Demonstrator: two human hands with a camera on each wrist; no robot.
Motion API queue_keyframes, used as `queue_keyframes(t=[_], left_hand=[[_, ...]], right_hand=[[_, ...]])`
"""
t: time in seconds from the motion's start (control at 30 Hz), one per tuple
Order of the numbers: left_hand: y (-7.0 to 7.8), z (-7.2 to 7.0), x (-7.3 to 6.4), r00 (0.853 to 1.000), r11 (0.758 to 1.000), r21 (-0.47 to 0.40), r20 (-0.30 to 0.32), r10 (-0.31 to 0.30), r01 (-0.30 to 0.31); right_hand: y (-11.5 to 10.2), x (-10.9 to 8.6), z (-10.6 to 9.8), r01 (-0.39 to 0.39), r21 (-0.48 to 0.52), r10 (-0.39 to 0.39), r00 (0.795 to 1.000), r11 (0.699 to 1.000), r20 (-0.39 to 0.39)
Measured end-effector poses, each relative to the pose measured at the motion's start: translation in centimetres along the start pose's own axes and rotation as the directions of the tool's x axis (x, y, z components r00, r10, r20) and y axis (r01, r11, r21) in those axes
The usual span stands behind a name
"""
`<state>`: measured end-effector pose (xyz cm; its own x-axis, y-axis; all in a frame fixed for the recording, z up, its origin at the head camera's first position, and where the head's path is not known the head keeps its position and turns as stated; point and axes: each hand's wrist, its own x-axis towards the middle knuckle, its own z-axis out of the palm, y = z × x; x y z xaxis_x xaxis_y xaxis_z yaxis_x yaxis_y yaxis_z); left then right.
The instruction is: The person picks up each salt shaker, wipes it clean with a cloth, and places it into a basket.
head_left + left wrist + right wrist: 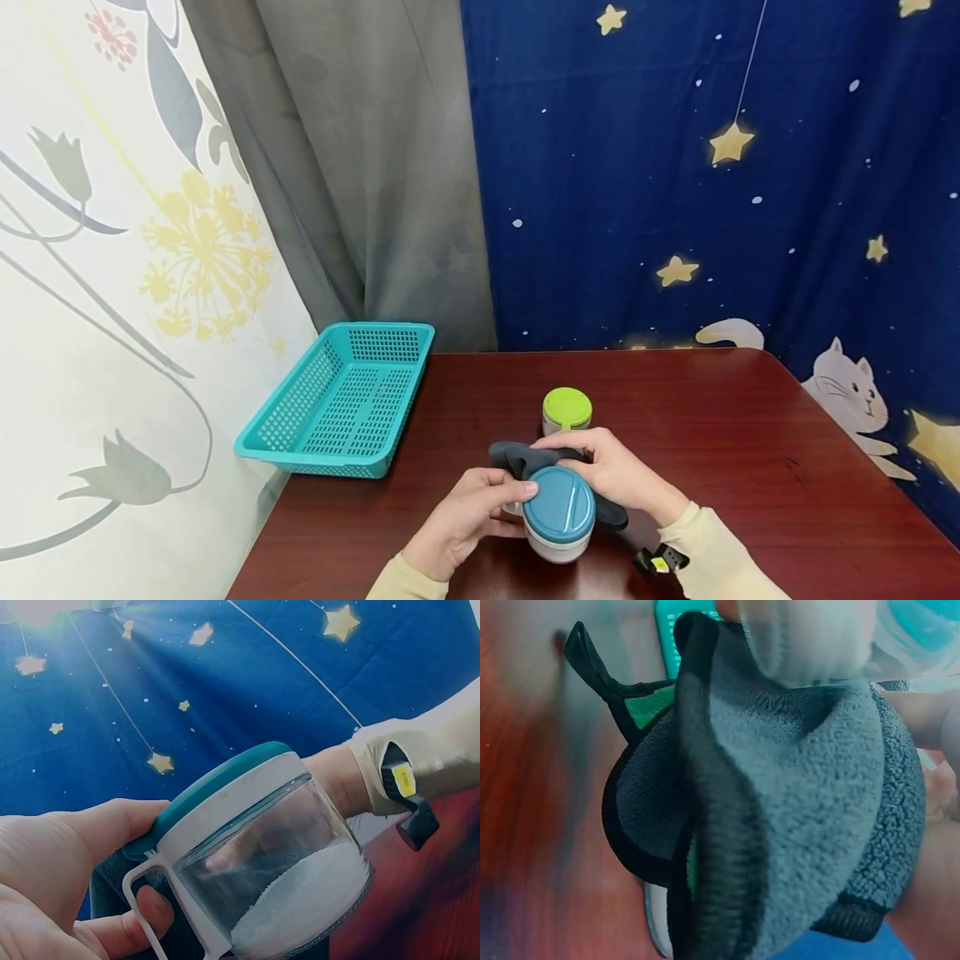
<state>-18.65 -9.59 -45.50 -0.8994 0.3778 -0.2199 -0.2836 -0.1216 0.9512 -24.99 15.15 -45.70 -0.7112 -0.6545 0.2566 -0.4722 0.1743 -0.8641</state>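
"So, what have you got hold of there?"

"With my left hand (pixel 472 512), fingers clamped at its white loop handle (pixel 201 919) and thumb on the lid's rim, a round clear-glass jar with a blue lid and white collar (pixel 557 548). It's at the lower middle of the head view, between my hands, some white grainy stuff (pixel 307 900) inside. I can't tell whether its base touches the wood. My right hand (pixel 611 467) grips a dark grey fleecy cloth with black edging (pixel 513 458) against the jar."

"How much room have you got?"

"Just past my right fingers stands a small round container with a lime-green lid (pixel 567 407), its lower part hidden. Left of centre, well apart from my hands, a turquoise slotted plastic basket (pixel 322 461) seems to jut past the table's left edge. On the right, the wood runs from my cream sleeve (pixel 723 554) to the rounded far corner."

"And the surface, the room?"

"A reddish-brown wooden table (pixel 712 433), its far edge crossing mid-frame. Behind it hang a plain grey curtain (pixel 390 167), upper middle, and a navy star-patterned curtain (pixel 600 167), upper right. White flower-printed fabric (pixel 45 108) fills the left side."
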Motion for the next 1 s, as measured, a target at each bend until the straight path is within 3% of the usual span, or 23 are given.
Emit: queue_keyframes(t=[0.23, 0.47, 0.77, 1.0], left_hand=[[-0.3, -0.1, 0.1, 0.999, 0.998, -0.059, -0.049, -0.009, 0.006], [-0.3, -0.4, 0.2, 0.998, 0.989, -0.146, -0.064, 0.023, -0.032], [0.0, -1.0, 0.2, 0.991, 0.986, -0.151, -0.119, 0.057, -0.075], [0.6, -1.3, 0.3, 0.977, 0.982, -0.159, -0.2, 0.069, -0.102]], right_hand=[[0.5, -0.2, 0.5, -0.029, 0.017, 0.03, 0.999, 0.999, -0.037], [0.7, -0.6, 0.1, -0.076, -0.03, 0.071, 0.986, 0.997, -0.152], [0.3, -1.1, -0.1, -0.099, -0.032, 0.088, 0.965, 0.995, -0.248], [0.0, -1.4, -0.2, -0.114, -0.06, 0.088, 0.942, 0.992, -0.324]])
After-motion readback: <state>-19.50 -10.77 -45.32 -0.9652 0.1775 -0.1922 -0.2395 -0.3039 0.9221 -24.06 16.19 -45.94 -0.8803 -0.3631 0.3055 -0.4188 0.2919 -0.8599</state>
